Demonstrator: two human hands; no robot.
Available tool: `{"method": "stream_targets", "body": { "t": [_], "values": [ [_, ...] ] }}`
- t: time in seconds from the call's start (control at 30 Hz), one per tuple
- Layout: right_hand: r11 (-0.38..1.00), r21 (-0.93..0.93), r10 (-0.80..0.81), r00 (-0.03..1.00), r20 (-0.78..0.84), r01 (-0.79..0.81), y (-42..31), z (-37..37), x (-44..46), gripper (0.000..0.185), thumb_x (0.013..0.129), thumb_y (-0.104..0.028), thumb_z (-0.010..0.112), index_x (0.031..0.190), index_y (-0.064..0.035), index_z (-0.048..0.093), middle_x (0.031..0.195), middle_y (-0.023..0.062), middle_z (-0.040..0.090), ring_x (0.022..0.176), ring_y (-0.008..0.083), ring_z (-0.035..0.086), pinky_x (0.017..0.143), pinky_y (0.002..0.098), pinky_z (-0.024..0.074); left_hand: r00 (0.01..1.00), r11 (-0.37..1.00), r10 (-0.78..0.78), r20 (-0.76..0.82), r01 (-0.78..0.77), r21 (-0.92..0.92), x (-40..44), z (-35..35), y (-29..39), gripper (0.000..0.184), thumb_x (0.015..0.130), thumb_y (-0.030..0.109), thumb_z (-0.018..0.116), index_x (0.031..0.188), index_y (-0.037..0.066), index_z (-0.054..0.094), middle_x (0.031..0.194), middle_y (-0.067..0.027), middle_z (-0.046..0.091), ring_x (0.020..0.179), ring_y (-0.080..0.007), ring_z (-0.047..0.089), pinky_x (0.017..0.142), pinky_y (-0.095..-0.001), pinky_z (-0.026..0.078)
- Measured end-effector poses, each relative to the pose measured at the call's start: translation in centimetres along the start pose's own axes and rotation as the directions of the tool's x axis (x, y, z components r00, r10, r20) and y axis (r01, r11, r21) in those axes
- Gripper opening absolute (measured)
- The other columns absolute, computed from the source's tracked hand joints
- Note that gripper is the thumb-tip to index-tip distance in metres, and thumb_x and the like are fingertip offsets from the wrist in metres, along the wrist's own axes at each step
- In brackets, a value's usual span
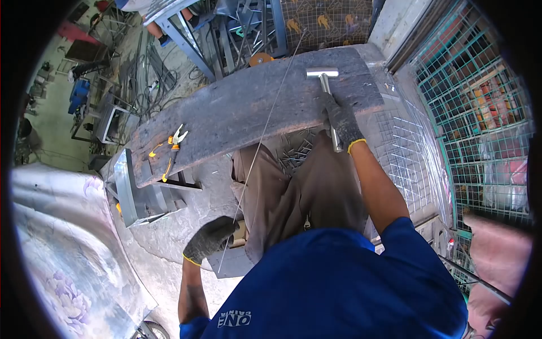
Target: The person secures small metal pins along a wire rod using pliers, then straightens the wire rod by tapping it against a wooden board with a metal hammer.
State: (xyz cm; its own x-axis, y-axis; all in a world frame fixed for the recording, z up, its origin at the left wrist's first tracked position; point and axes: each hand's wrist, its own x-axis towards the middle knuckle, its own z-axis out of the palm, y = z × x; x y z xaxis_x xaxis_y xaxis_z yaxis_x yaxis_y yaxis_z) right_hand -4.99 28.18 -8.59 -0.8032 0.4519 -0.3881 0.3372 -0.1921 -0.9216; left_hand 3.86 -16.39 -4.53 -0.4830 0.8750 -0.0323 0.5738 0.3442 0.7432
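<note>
The silver metal hammer with a cylindrical crosswise head point(325, 83) is in the right grip point(341, 121), a hand in a dark-grey glove with a yellow cuff, whose fingers are clamped round the handle. From there the head sits toward 11 o'clock, over the far right part of the long, dark, worn surface point(237, 107), and the handle's butt pokes out toward 6 o'clock, beyond the near edge. The left grip point(209, 240), gloved alike, is well apart, low at the person's left thigh, against a small brown box-like piece point(240, 233) at its 3 o'clock; I cannot tell whether it is clamped on that.

Taken from the right grip, a heap of short, dark-grey metal pieces point(293, 152) lies near at 8 o'clock, between the knees. Pliers with orange-yellow and black handles point(174, 148) lie at 9 o'clock on the surface's left end. An orange-brown disc point(261, 59) shows at 10 o'clock past the far edge, and a green wire-mesh screen point(474, 96) stands at 3 o'clock. A thin, pale line point(265, 133) slants across the view between the two grips, passing in front of the surface.

The glove hides the middle of the hammer's handle. The left fingertips are hard to make out. Another person point(157, 29), toward 10 o'clock, is cut off at the top. Whether the hammer's head touches the surface is unclear.
</note>
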Motion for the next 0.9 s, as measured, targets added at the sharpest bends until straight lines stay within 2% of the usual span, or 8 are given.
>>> {"method": "stream_targets", "body": {
  "t": [0.07,0.13,0.23,0.37,0.47,0.67,0.77,0.9],
  "values": [
    [0.999,0.045,0.005,1.000,0.019,-0.006,0.3,-0.5,0.3,0.025,0.093,-0.038,0.059,0.089,-0.0143,0.062,0.060,-0.0041,0.050,0.041,0.0076,0.044,0.035,0.0261,0.0351,0.993,0.993,-0.117,0.025,0.118,-0.022,-1.8,1.7,0.0,0.026,0.079,-0.005,0.063,0.104,0.003,0.063,0.091,-0.0118,0.062,0.072,-0.0219,0.065,0.058,-0.0315,0.053],
    [0.914,0.312,0.182,0.950,0.256,-0.259,0.0,-1.1,0.4,0.023,0.092,-0.039,0.060,0.087,-0.0174,0.060,0.059,-0.0046,0.049,0.038,0.0071,0.041,0.033,0.0253,0.0343,0.962,0.963,-0.254,0.101,0.261,-0.062,-3.4,2.9,0.3,0.027,0.078,-0.004,0.063,0.104,0.004,0.063,0.094,-0.0122,0.063,0.075,-0.0230,0.066,0.059,-0.0324,0.054],
    [0.848,0.382,0.242,0.910,0.335,-0.367,-1.0,-1.3,-1.7,0.023,0.092,-0.040,0.060,0.085,-0.0182,0.057,0.057,-0.0037,0.049,0.036,0.0080,0.040,0.032,0.0252,0.0335,0.982,0.984,-0.177,0.072,0.177,0.007,-5.6,5.1,0.1,0.027,0.077,-0.001,0.065,0.104,0.004,0.064,0.099,-0.0131,0.065,0.080,-0.0256,0.067,0.065,-0.0342,0.056],
    [0.791,0.456,0.241,0.893,0.381,-0.408,0.3,-0.9,-2.3,0.025,0.091,-0.041,0.060,0.086,-0.0175,0.057,0.055,-0.0032,0.047,0.035,0.0085,0.039,0.031,0.0258,0.0334,0.936,0.942,-0.334,0.115,0.334,0.021,-7.6,5.9,1.4,0.028,0.079,0.004,0.065,0.107,0.006,0.065,0.103,-0.0112,0.066,0.080,-0.0244,0.067,0.070,-0.0333,0.056],
    [0.833,0.382,0.256,0.891,0.375,-0.400,0.0,-0.5,-2.6,0.033,0.090,-0.045,0.060,0.076,-0.0161,0.054,0.053,-0.0026,0.046,0.035,0.0097,0.038,0.033,0.0265,0.0334,0.801,0.772,-0.581,0.142,0.598,-0.217,-8.5,5.3,3.0,0.022,0.086,0.008,0.061,0.108,0.006,0.064,0.102,-0.0097,0.065,0.075,-0.0217,0.066,0.068,-0.0320,0.054],
    [0.982,0.057,0.179,0.982,0.055,-0.183,-1.3,0.4,-4.5,0.036,0.091,-0.044,0.062,0.076,-0.0120,0.056,0.052,-0.0017,0.045,0.036,0.0123,0.042,0.035,0.0303,0.0335,0.763,0.726,-0.635,0.119,0.642,-0.245,-10.4,4.6,3.4,0.018,0.093,0.013,0.056,0.107,0.004,0.064,0.101,-0.0082,0.065,0.070,-0.0187,0.064,0.066,-0.0307,0.052],
    [0.983,-0.155,-0.095,0.995,0.004,0.094,-1.8,0.3,-4.4,0.033,0.093,-0.041,0.060,0.081,-0.0113,0.054,0.054,-0.0014,0.046,0.036,0.0117,0.042,0.034,0.0287,0.0321,0.737,0.699,-0.664,0.125,0.671,-0.245,-11.0,4.7,3.0,0.018,0.093,0.012,0.056,0.108,0.005,0.064,0.101,-0.0086,0.065,0.071,-0.0186,0.064,0.066,-0.0304,0.053],
    [0.765,-0.496,-0.458,0.889,0.027,0.410,-3.0,1.0,-3.5,0.031,0.093,-0.033,0.061,0.091,-0.0026,0.058,0.067,0.0115,0.056,0.057,0.0241,0.056,0.054,0.0385,0.0447,0.812,0.786,-0.574,0.108,0.583,-0.205,-11.1,4.7,2.3,0.019,0.095,0.013,0.053,0.107,0.003,0.063,0.091,-0.0076,0.063,0.068,-0.0160,0.061,0.065,-0.0304,0.051]
  ]
}}
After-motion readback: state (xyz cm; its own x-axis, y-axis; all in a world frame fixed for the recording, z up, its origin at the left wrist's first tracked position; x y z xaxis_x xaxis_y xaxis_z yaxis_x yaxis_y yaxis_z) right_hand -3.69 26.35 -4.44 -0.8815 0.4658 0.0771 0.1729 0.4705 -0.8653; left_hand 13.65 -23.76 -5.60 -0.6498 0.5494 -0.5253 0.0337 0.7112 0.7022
